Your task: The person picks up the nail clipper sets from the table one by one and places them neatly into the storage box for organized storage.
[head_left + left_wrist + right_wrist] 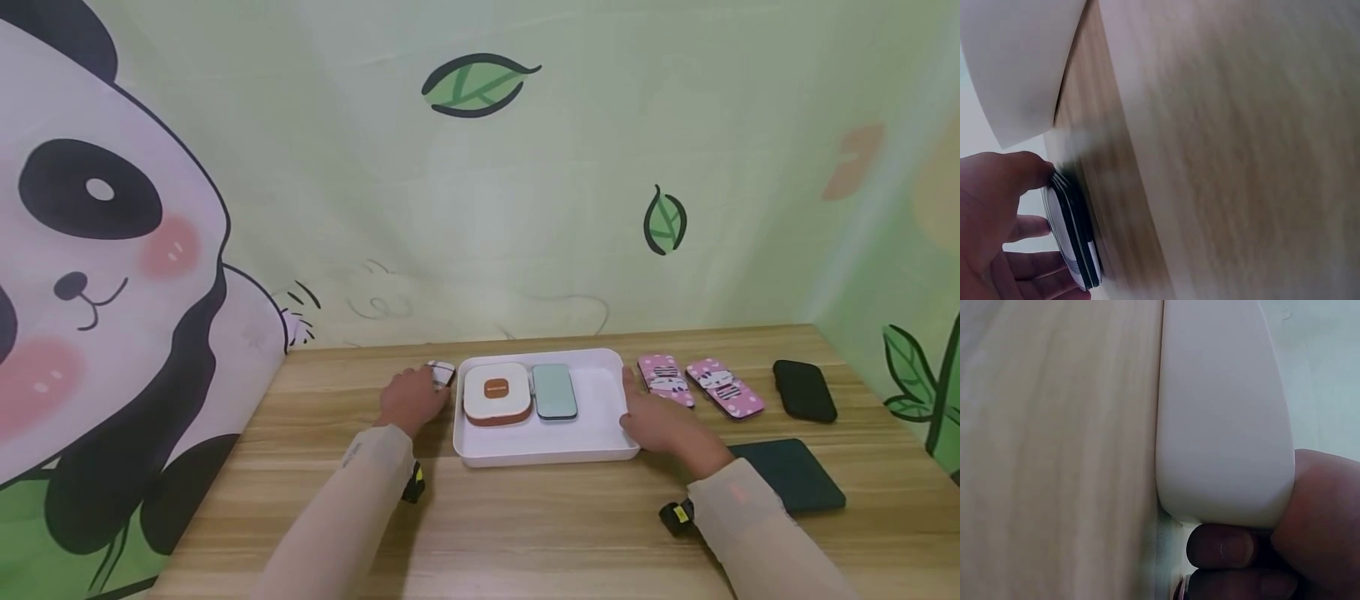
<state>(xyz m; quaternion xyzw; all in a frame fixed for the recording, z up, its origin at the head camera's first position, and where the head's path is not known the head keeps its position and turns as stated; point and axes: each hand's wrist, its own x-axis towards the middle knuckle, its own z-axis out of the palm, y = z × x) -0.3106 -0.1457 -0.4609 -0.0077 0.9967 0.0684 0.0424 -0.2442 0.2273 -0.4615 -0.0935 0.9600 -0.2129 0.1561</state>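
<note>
Dark green flat item [791, 475]: lies front right | Right hand [663, 423]: grips right end of white tray [602, 408], finger placement partly hidden | On tray: white-topped square case [497, 408], mint case [555, 392] | Left hand [411, 402]: pinches small patterned case [442, 372] just left of tray | Black case [805, 392], two pink cases [725, 388]: lie farther right

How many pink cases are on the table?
2: the left pink case just right of the tray, and the right pink case between that one and the black case.
</note>
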